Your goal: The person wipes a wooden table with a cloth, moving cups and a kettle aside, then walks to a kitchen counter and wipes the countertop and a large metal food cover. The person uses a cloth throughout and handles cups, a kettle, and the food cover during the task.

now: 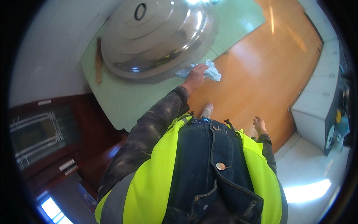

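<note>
My left hand (196, 77) grips a crumpled light blue cloth (213, 73) at the near edge of a green-topped table (123, 98). Part of the cloth is hidden under the fingers, and a corner sticks out to the left over the tabletop. Just beyond the hand, a large shiny domed lid (156, 36) with a dark loop handle (140, 11) covers much of the table. My right hand (259, 124) hangs at my side above the floor, fingers loosely curled and apart, with nothing visible in it.
A long, thin brown object (98, 60) lies left of the lid, near the wall. Dark red wooden furniture with a glass panel (36, 134) stands at the left. Along the right runs a white cabinet (316, 95). Between them is wood-look floor (251, 67).
</note>
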Motion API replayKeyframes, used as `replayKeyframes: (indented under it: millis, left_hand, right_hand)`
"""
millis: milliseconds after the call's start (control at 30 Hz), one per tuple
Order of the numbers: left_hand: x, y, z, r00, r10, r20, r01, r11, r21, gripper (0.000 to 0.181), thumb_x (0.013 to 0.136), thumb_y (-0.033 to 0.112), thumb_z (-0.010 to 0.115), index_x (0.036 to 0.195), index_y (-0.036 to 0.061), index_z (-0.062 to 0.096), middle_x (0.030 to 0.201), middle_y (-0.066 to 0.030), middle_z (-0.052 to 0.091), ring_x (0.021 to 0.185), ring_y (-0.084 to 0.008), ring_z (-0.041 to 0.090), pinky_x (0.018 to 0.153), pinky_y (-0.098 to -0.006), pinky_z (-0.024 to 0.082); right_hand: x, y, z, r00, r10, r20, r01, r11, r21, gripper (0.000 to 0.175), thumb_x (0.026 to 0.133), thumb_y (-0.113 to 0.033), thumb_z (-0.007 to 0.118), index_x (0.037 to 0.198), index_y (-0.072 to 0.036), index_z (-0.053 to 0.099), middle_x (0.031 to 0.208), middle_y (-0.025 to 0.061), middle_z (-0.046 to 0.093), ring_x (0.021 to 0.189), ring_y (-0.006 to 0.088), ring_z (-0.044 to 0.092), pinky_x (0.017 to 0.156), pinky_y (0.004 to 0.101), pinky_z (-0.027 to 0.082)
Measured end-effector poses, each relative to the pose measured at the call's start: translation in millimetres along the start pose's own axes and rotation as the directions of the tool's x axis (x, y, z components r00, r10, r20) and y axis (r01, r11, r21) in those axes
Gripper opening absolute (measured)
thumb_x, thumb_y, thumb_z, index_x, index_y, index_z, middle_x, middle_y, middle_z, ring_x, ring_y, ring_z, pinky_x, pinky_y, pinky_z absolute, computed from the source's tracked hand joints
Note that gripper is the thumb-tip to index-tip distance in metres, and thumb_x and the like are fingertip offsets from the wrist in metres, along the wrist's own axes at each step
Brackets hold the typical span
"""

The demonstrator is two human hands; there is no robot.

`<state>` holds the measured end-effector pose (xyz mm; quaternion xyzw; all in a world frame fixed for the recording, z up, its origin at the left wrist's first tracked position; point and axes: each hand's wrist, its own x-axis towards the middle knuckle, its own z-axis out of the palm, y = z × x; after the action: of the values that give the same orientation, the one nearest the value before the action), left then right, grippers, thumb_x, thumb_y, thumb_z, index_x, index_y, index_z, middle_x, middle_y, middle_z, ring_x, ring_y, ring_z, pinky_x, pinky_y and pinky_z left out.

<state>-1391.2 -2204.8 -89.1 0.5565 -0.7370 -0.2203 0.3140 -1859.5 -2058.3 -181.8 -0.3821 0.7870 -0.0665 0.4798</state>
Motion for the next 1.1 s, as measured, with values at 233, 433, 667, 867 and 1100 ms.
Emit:
replayKeyframes:
  millis: [233,433,667,867,1100]
  left_hand:
    - [20,-35,-112,0.836,-0.087,-0.541,0.171,0.980,0.107,0.042,0.077,-0.001,0.058,0.119,0.0093,0.057,0.119,-0.0160,0.055,0.107,-0.0353,0.054,0.094,-0.0400,0.044]
    - [14,-78,-124,0.863,-0.216,-0.456,0.432,0.785,0.445,0.054,0.074,0.020,0.071,0.126,0.0186,0.054,0.136,-0.0116,0.042,0.121,-0.0376,0.042,0.100,-0.0454,0.038]
    - [35,-110,-127,0.927,0.085,-0.366,0.158,0.795,0.585,0.042,0.078,0.015,0.065,0.120,0.0192,0.059,0.134,-0.0080,0.047,0.122,-0.0312,0.044,0.101,-0.0429,0.039]
    - [26,-199,-203,0.821,-0.115,-0.559,0.398,0.817,0.417,0.035,0.079,0.011,0.063,0.115,0.0125,0.061,0.127,-0.0128,0.051,0.116,-0.0343,0.048,0.100,-0.0415,0.040]
    - [11,-273,-276,0.661,-0.205,-0.722,0.597,0.727,0.339,0.031,0.081,0.011,0.061,0.112,0.0086,0.062,0.120,-0.0186,0.056,0.108,-0.0382,0.053,0.096,-0.0434,0.042]
  right_hand:
    - [64,-88,31,0.969,-0.202,0.141,0.219,0.969,-0.115,0.040,0.089,-0.019,0.058,0.123,0.002,0.054,0.094,0.0143,0.069,0.082,0.0196,0.065,0.072,0.0311,0.051]
    - [77,-118,53,0.913,-0.285,0.292,0.363,0.895,-0.260,0.045,0.088,-0.029,0.059,0.124,-0.002,0.054,0.105,0.0178,0.067,0.102,0.0280,0.063,0.086,0.0353,0.049]
    - [103,-199,59,0.866,-0.498,0.038,0.471,0.788,-0.396,0.053,0.090,-0.030,0.057,0.129,0.003,0.045,0.124,0.0262,0.054,0.116,0.0371,0.053,0.097,0.0402,0.042]
    - [118,-333,107,0.559,-0.798,-0.227,0.582,0.572,-0.578,0.051,0.090,-0.020,0.057,0.129,0.008,0.041,0.133,0.0277,0.044,0.125,0.0389,0.041,0.103,0.0426,0.036]
    - [166,-430,160,0.488,-0.831,-0.269,0.578,0.538,-0.614,0.050,0.093,-0.019,0.050,0.135,0.003,0.037,0.142,0.0212,0.036,0.134,0.0363,0.031,0.107,0.0488,0.029]
